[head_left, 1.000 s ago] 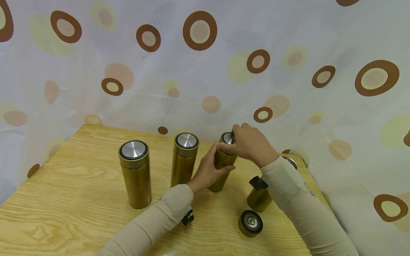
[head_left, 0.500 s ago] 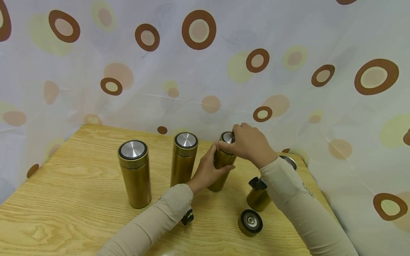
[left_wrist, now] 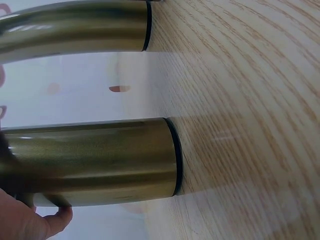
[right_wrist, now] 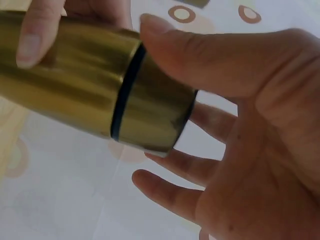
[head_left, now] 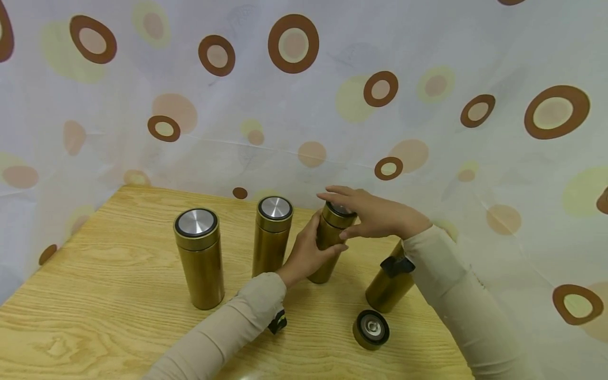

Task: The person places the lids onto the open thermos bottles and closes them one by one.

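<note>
A gold thermos flask [head_left: 329,237] stands upright toward the back right of the table, its lid on. My left hand [head_left: 309,256] grips its body, thumb across the front. Around the flask's lid [right_wrist: 157,107], my right hand [head_left: 377,214] has its fingers spread and loosely bent. In the right wrist view the thumb [right_wrist: 200,62] overlaps the lid's near edge, while the other fingers stick out past the far side. The flask's base [left_wrist: 172,157] rests on the wood in the left wrist view.
Two more lidded gold flasks stand to the left, one near [head_left: 199,264] and one farther back [head_left: 273,237]. Under my right wrist is another flask [head_left: 387,287], its top hidden. A loose lid [head_left: 371,330] lies inner side up before it. A patterned curtain [head_left: 304,105] hangs behind the table [head_left: 119,295].
My right hand has loosened from the flask's lid: its fingers have spread, and wrist and forearm have swung right. The left hand keeps its grip on the flask.
</note>
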Motion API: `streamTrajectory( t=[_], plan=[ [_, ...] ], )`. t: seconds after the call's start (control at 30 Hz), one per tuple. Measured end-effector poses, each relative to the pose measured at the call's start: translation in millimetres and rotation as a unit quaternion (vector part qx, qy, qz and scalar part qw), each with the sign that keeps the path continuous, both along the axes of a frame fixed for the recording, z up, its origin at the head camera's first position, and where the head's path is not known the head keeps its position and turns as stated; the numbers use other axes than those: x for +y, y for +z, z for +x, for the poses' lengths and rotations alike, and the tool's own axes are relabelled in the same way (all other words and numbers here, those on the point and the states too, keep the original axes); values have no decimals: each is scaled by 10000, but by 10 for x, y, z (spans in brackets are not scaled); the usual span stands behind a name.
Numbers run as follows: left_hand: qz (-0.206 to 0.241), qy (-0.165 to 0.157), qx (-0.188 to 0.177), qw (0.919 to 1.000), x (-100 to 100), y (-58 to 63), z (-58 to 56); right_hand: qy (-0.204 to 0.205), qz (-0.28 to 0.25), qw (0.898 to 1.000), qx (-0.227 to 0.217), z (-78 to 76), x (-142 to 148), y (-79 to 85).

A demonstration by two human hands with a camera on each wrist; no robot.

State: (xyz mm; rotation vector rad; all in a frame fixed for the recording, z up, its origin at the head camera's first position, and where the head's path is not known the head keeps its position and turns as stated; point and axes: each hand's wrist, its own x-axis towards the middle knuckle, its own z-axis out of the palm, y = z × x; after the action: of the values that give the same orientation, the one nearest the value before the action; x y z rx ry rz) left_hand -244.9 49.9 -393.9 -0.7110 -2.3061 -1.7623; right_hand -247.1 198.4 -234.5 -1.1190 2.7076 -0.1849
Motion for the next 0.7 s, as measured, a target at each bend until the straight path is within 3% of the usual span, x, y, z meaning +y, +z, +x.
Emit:
streamTrajectory(
  t=[0.13,0.43,0.7],
  plan=[
    [-19,34,-51,10000,8,3,-8,274,67,9995,-145,-52,32,43],
    [19,61,-84,9999,-2,3,-12,191,220,9995,93,-62,-14,81],
    [-37,13,-34,10000,-8,5,-3,-117,423,9987,265,-35,-51,79]
  ],
)
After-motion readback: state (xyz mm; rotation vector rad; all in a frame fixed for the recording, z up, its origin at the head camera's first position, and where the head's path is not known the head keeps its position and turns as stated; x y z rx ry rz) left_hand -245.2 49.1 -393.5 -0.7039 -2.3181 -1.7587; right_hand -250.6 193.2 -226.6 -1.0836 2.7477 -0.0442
